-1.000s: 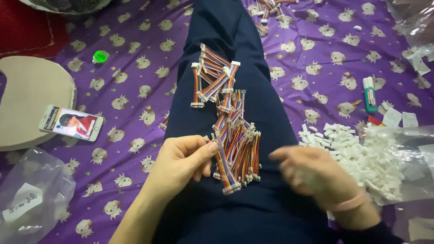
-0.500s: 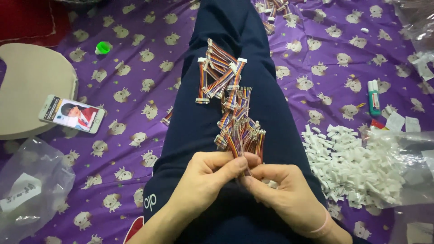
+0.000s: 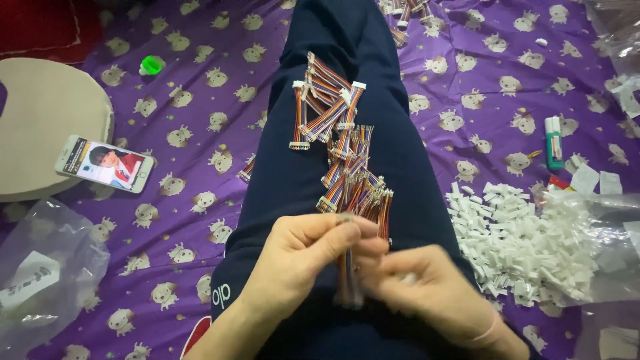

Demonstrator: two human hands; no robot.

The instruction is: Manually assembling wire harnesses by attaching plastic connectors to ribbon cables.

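A heap of short multicoloured ribbon cables (image 3: 343, 143) lies along my dark blue trouser leg (image 3: 293, 173), some with white connectors fitted at the far end. My left hand (image 3: 300, 260) pinches one ribbon cable (image 3: 347, 267) near its top, the cable hanging down toward me. My right hand (image 3: 433, 290) is blurred beside it, fingers closed against the same cable's lower part; what else it holds is hidden. Both hands sit just below the near end of the heap.
A pile of small white plastic connectors (image 3: 527, 243) spills from a clear bag (image 3: 600, 233) at right. A phone (image 3: 105, 163) leans on a beige round cushion (image 3: 40, 123) at left. A clear bag (image 3: 40, 280), a green cap (image 3: 152, 65), a glue stick (image 3: 553, 141) lie on the purple patterned sheet (image 3: 200, 133).
My right hand came in from the connector pile to meet the left hand. Both hands now work one cable lifted from the heap, closer to my body.
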